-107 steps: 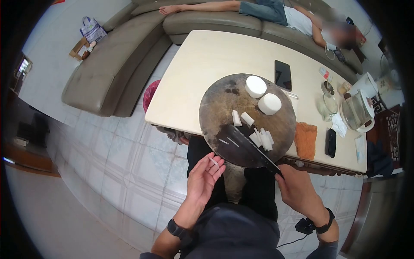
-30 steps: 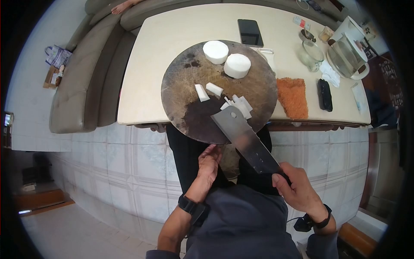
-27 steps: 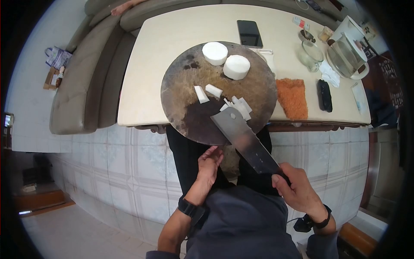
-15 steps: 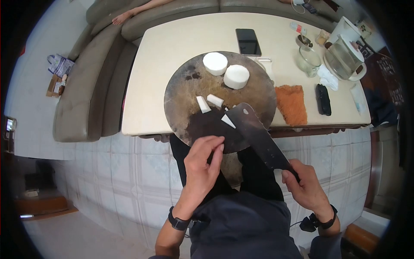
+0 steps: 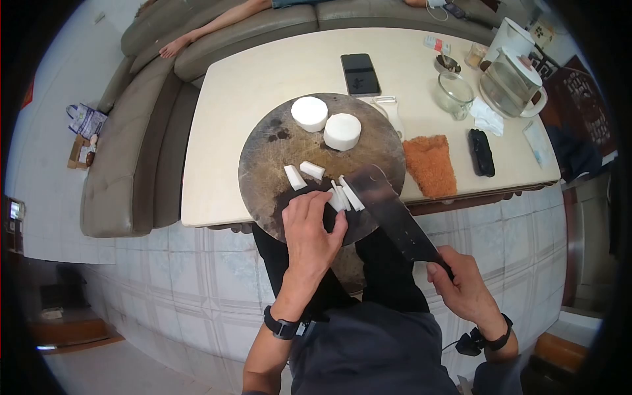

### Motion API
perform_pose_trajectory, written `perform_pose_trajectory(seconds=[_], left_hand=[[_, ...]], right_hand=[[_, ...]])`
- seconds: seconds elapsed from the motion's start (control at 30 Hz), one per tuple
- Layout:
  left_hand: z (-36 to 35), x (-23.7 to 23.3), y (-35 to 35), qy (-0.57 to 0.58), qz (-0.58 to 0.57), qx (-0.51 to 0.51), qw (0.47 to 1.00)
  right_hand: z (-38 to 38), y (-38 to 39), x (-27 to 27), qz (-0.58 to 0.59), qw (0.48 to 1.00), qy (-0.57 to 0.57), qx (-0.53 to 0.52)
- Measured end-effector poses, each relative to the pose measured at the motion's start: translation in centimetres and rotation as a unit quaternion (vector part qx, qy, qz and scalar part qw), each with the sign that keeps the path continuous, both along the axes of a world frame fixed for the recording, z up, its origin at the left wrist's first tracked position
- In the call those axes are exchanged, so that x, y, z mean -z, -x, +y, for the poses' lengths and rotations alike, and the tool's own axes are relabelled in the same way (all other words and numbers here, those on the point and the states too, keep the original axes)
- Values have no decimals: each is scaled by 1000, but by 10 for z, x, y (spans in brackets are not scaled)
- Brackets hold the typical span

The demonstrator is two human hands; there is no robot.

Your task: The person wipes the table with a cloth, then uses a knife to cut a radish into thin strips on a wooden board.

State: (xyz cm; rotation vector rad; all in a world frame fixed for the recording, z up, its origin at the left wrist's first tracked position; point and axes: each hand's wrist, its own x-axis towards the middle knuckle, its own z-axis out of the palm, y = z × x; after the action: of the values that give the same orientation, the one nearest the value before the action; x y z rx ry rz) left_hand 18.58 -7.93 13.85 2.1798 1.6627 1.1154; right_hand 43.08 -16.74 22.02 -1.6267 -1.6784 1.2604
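Note:
My right hand (image 5: pixel 466 284) grips the handle of a dark cleaver (image 5: pixel 398 220). Its broad blade reaches over the right part of a round, stained chopping board (image 5: pixel 263 155). Beside the blade lie thin white radish slices (image 5: pixel 351 196). My left hand (image 5: pixel 308 230) has its fingers and thumb bent around the near end of these slices, holding them on the board. Farther left rest two cut radish chunks (image 5: pixel 303 174). Two thick radish rounds (image 5: pixel 326 122) sit at the back of the board.
The board overhangs the front edge of a cream table (image 5: pixel 217 131). On the table are a phone (image 5: pixel 360 74), a peeler (image 5: pixel 390 112), an orange cloth (image 5: pixel 430 166), a black case (image 5: pixel 481 153), a glass cup (image 5: pixel 455 95) and a pitcher (image 5: pixel 510 82). A person's leg (image 5: pixel 217 25) rests on the sofa.
My left hand has come down onto the slices, its fingers spreading around them. The slices now stand closer together beside the blade. The cleaver stays in my right hand; the whole view has shifted slightly.

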Motion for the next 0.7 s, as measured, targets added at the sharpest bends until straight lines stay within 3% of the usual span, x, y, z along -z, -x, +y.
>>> perform_pose_trajectory(seconds=[0.17,0.33,0.7], left_hand=[[4,-6,1,6,21,7,1000],[14,0,7,-5,48,83,995],[-23,-7,22,45,57,13,997]], right_hand=[[2,2,0,3,1000,10,1],[5,3,-1,4,1000,11,-4],[5,5,-1,1,999,-21,-31]])
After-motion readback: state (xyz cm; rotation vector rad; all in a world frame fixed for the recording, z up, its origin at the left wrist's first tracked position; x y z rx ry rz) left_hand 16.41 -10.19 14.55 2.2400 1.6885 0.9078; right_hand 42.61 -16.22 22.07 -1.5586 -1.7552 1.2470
